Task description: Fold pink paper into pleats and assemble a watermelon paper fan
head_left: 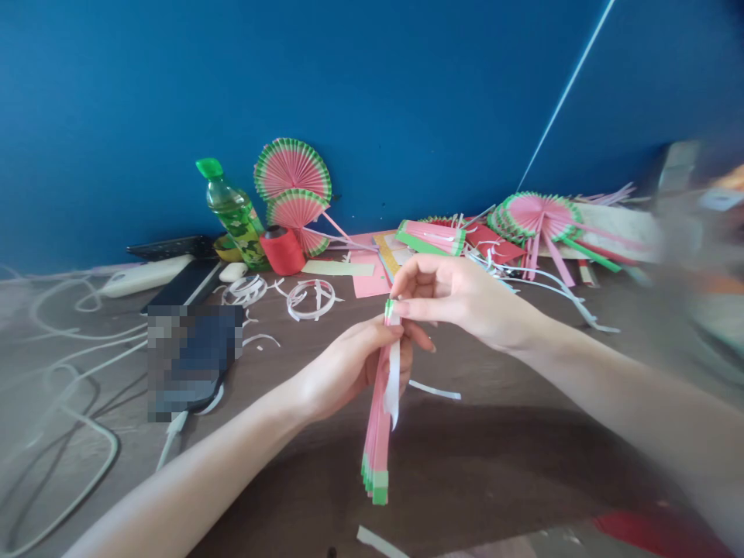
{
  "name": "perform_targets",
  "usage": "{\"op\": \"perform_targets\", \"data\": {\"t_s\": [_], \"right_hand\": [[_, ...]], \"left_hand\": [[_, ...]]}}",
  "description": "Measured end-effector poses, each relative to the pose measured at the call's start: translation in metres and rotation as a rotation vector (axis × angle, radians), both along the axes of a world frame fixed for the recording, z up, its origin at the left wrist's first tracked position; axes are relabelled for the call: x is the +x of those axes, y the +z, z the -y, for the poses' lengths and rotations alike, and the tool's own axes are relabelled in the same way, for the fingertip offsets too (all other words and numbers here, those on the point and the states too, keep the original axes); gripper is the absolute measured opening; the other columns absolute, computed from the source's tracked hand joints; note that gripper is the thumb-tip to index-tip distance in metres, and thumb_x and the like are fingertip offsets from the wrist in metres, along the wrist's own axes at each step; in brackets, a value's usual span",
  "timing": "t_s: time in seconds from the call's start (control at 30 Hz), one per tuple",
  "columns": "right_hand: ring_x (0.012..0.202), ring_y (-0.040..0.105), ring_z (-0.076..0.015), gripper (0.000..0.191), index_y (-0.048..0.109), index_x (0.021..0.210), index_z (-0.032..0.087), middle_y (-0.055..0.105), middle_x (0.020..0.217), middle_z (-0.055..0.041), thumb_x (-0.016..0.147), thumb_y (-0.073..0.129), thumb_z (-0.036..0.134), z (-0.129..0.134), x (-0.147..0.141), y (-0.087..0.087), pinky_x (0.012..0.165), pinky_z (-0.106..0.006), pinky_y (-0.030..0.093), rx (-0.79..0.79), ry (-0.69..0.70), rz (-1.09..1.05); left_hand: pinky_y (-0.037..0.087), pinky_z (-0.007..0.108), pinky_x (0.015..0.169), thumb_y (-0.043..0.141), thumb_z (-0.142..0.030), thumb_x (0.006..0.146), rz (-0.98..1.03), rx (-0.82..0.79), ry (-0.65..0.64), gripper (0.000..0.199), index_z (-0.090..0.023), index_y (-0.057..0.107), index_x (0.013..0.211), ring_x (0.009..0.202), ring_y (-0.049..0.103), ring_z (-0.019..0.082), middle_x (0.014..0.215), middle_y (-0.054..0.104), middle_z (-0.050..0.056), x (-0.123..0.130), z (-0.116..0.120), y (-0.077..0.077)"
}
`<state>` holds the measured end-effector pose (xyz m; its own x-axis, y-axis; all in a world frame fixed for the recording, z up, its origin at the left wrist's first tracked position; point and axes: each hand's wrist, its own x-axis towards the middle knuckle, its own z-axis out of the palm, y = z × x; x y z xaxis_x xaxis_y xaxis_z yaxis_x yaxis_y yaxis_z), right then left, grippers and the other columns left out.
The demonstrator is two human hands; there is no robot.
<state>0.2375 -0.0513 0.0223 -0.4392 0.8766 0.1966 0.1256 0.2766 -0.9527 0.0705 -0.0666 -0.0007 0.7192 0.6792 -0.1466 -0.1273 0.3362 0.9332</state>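
Clamping the left hand (349, 358) around the upper part of a pleated pink paper bundle (377, 422), with the thumb laid across the near face. Pinching the green-edged top end of the same bundle between thumb and forefinger of the right hand (450, 298), just above the left thumb. Pointing the bundle's lower end, green and white, down below the left hand. Dangling a white strip (393, 380) from the pinched top, along the bundle's right side. To the right of the left hand, showing a loose white strip (435, 390) on the brown table (494, 465). To the left of the left hand, showing a phone (226, 364) with a plugged-in cable (168, 442); beyond that hand, paper rings (311, 301), a red spool (282, 249), a green-capped bottle (233, 221) and round pleated fans (294, 170) against the blue wall (377, 93). Just beyond the right hand, showing a folded pink-and-green paper (433, 236), with more pleated fans (533, 217) farther to its right.
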Motion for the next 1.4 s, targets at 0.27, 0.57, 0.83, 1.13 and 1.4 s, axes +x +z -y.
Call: {"op": "perform_targets", "data": {"t_s": [0.27,0.57,0.83,1.13,1.4], "right_hand": [[0.048,0.056,-0.0069,0.008,0.052,0.079,0.016,0.064,0.068,0.0006,0.078,0.060,0.018,0.0008,-0.0010,0.0021,0.049,-0.022,0.039,-0.040,0.064,-0.031],[0.049,0.056,-0.0060,0.007,0.054,0.083,0.015,0.066,0.072,-0.0009,0.082,0.057,0.021,0.0001,0.0013,0.0010,0.048,-0.022,0.039,-0.031,0.121,-0.114],[0.048,0.055,-0.0053,0.010,0.054,0.080,0.014,0.064,0.068,0.0007,0.083,0.058,0.022,-0.0001,0.0000,0.0016,0.047,-0.020,0.039,-0.017,0.107,-0.100],[0.046,0.054,-0.0052,0.004,0.052,0.081,0.014,0.059,0.061,0.0033,0.083,0.054,0.016,0.0015,-0.0008,0.0010,0.046,-0.020,0.038,0.015,0.090,-0.087],[0.054,0.055,-0.0061,0.009,0.053,0.088,0.015,0.056,0.072,0.0008,0.084,0.046,0.011,0.0008,-0.0001,-0.0007,0.054,-0.022,0.044,0.196,0.066,0.022]], "left_hand": [[0.034,0.022,0.048,0.039,-0.031,0.087,0.049,-0.008,-0.016,0.026,-0.013,0.058,0.082,0.048,0.037,0.007,0.055,0.038,-0.003,-0.0004,-0.0002,-0.0026],[0.034,0.021,0.046,0.037,-0.028,0.084,0.103,-0.041,-0.061,0.022,-0.016,0.055,0.082,0.046,0.031,0.007,0.054,0.033,-0.004,-0.0004,-0.0009,0.0019],[0.033,0.021,0.046,0.037,-0.027,0.083,0.125,-0.089,-0.083,0.021,-0.016,0.055,0.081,0.047,0.030,0.008,0.054,0.032,-0.004,-0.0008,0.0002,0.0026],[0.033,0.021,0.047,0.033,-0.026,0.083,0.171,-0.155,-0.114,0.025,-0.016,0.055,0.081,0.047,0.029,0.008,0.054,0.031,-0.004,-0.0015,-0.0005,0.0019],[0.036,0.022,0.049,0.032,-0.027,0.080,0.275,-0.280,-0.094,0.030,-0.013,0.058,0.082,0.048,0.037,0.009,0.055,0.035,-0.002,-0.0025,-0.0039,-0.0010]]}}
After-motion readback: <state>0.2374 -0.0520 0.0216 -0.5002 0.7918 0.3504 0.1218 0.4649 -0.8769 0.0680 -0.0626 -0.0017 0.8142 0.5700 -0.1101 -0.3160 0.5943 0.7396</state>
